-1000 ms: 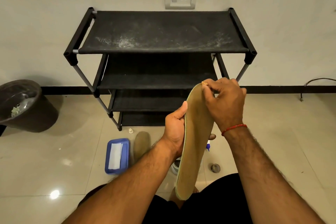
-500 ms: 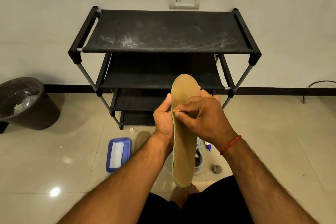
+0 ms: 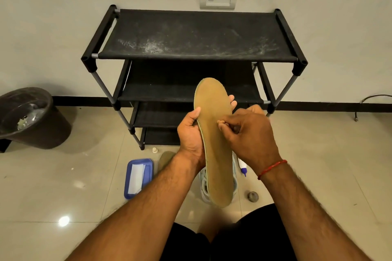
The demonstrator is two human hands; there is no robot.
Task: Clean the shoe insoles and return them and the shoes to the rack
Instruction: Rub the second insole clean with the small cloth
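Pale glossy floor tiles (image 3: 84,197) all round, with a black four-tier fabric-shelved shoe rack (image 3: 197,27) against the far wall, white dust streaked across its top shelf. Held upright in front of the rack, between both hands: a long tan foam insole (image 3: 214,150), toe end up, heel end low and near. Left hand (image 3: 189,133) wrapped round its left edge, thumb on the near face, fingertips showing past the right edge. Right hand (image 3: 252,133) curled, pinching a small tan wad (image 3: 221,122) against the middle of that face; too small to tell whether cloth or rolled-up grime.

For a good rub:
- Brace the back with the left fingers directly behind the spot being worked, to stop the thin foam buckling.
- Stroke lengthwise in short, overlapping passes, toe towards heel.
- Press firmly, yet not hard enough to lift the top layer.
- Turn the wad once soiled.
- Finish along the rim, a likely trap for dirt.

Waiting on the floor below: a second tan insole (image 3: 166,158) just right of a blue rectangular tray (image 3: 149,176) with a white sheet inside, and a white shoe (image 3: 203,185) directly under the held insole.
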